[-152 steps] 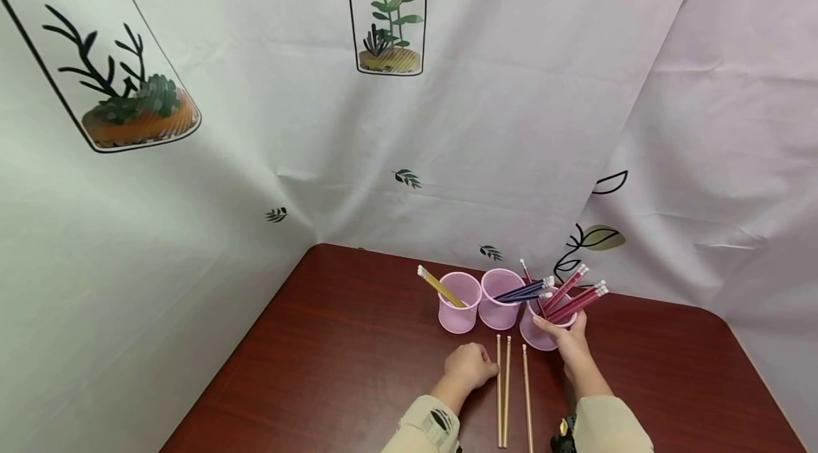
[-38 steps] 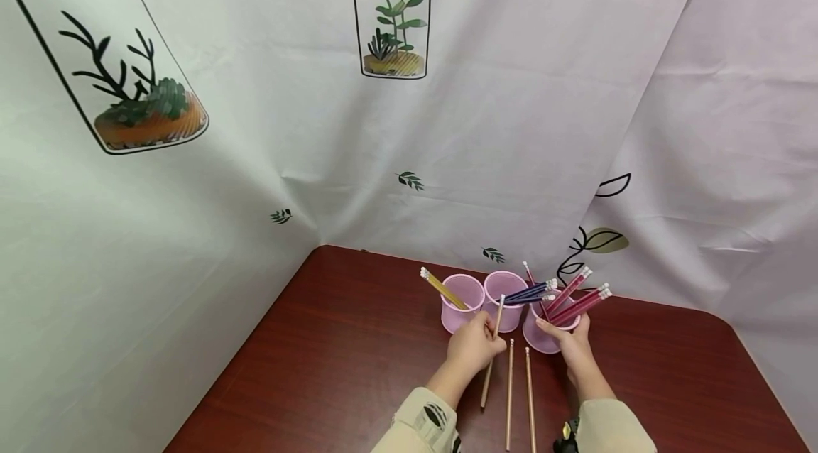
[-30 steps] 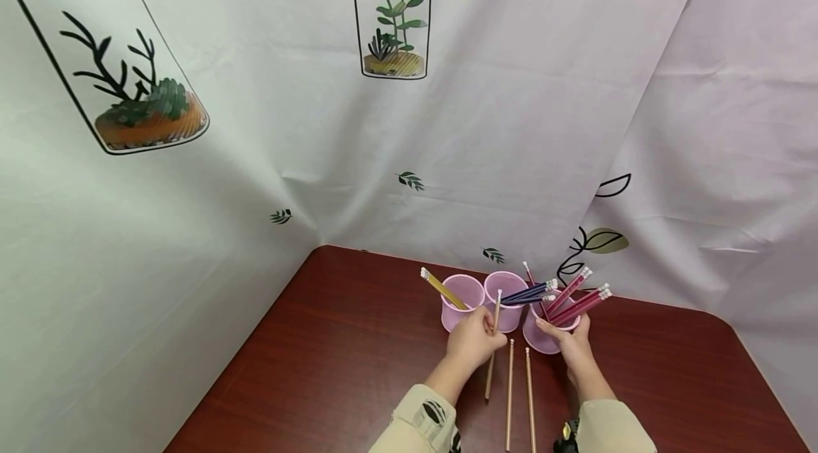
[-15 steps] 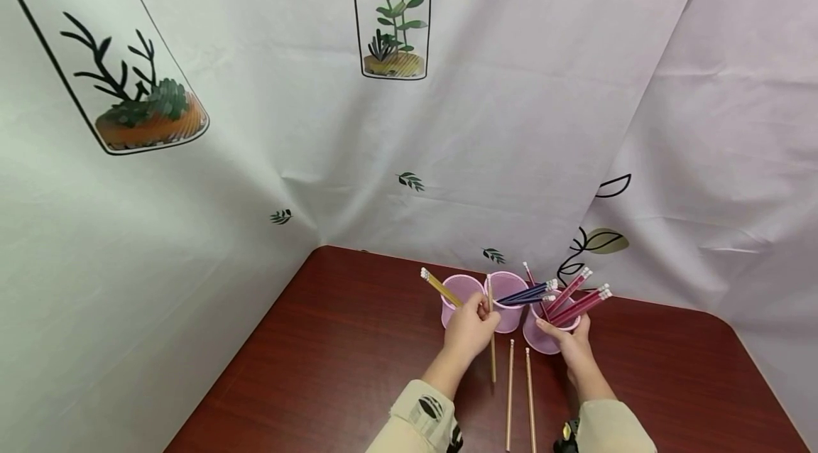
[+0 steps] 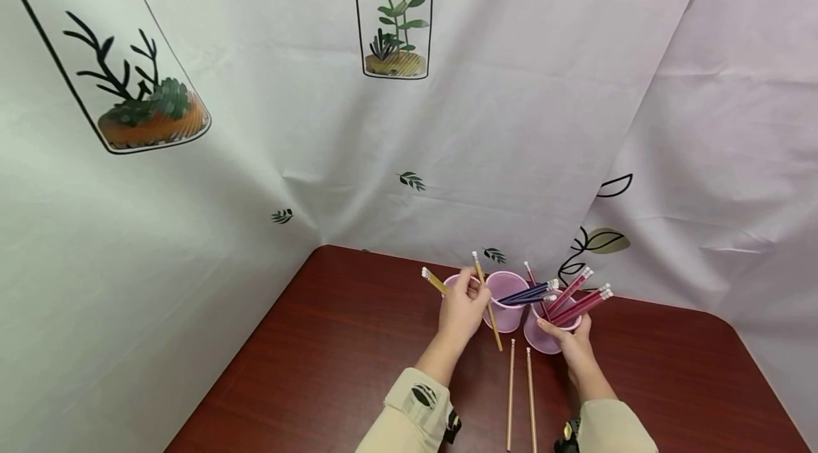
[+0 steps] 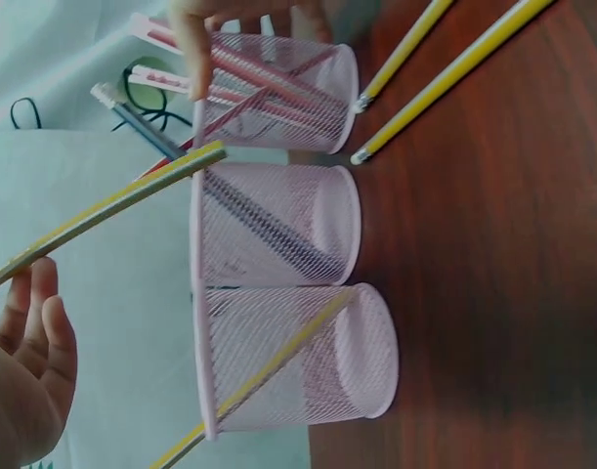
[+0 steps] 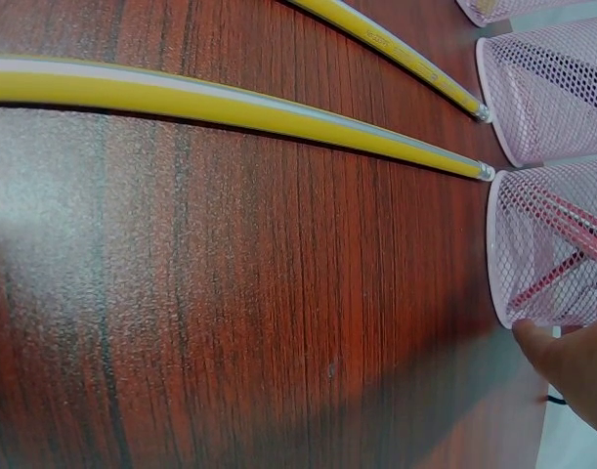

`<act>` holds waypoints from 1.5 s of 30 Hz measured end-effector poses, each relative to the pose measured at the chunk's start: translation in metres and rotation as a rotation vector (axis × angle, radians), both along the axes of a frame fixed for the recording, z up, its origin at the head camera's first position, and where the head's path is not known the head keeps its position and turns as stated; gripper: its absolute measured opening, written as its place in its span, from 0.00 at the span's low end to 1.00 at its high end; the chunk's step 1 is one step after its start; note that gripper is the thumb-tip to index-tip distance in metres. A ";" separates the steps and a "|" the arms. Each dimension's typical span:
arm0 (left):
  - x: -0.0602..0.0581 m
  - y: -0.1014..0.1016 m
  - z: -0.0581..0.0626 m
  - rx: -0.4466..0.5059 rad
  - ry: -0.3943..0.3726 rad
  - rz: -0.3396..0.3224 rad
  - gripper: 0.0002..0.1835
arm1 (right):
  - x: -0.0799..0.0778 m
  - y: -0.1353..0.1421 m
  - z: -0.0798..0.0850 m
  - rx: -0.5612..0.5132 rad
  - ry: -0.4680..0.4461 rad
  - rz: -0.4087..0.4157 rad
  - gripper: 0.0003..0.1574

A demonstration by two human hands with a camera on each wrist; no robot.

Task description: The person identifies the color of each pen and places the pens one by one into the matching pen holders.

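Observation:
My left hand (image 5: 461,311) pinches a yellow pencil (image 5: 495,329) by its upper part, white eraser end up. The pencil is tilted in front of the gap between the left and middle cups; in the left wrist view its lower end is outside the cups, near their rims. My right hand (image 5: 575,348) grips the rim and side of the right pink mesh cup (image 5: 535,336), which holds several red pencils (image 5: 578,304). Blue pencils (image 5: 527,295) lean in the middle cup (image 5: 503,319). The left cup (image 6: 269,337), partly hidden by my left hand in the head view, holds yellow pencils (image 5: 434,281).
Two more yellow pencils (image 5: 510,396) lie apart on the dark red wooden table (image 5: 339,353), in front of the cups. A white printed cloth (image 5: 511,119) hangs behind the table and along its left side.
My left hand has picked up the leftmost of three table pencils, raised it and carried it up and left toward the left cup, tilting it. My right hand stays on its cup.

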State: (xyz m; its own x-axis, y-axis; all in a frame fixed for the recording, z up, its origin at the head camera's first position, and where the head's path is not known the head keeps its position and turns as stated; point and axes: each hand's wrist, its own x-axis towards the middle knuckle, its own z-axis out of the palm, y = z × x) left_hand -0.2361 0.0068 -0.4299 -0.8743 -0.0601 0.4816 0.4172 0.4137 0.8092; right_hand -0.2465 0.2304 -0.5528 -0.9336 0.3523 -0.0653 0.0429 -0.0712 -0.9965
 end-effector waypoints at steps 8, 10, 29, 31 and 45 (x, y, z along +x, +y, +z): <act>-0.008 -0.009 0.013 0.171 0.120 0.000 0.06 | 0.000 0.002 0.000 -0.004 -0.014 -0.003 0.66; -0.010 -0.011 0.014 0.205 0.154 -0.002 0.06 | -0.002 0.003 -0.003 -0.015 -0.023 -0.010 0.66; -0.015 -0.031 -0.030 0.261 0.117 0.180 0.06 | -0.003 0.002 -0.003 -0.005 -0.023 0.002 0.68; -0.013 -0.032 -0.037 0.249 0.093 0.196 0.06 | -0.001 0.001 -0.001 0.005 -0.015 0.003 0.67; -0.009 -0.036 -0.063 0.162 -0.065 0.344 0.08 | 0.009 -0.006 0.009 0.066 0.025 0.015 0.64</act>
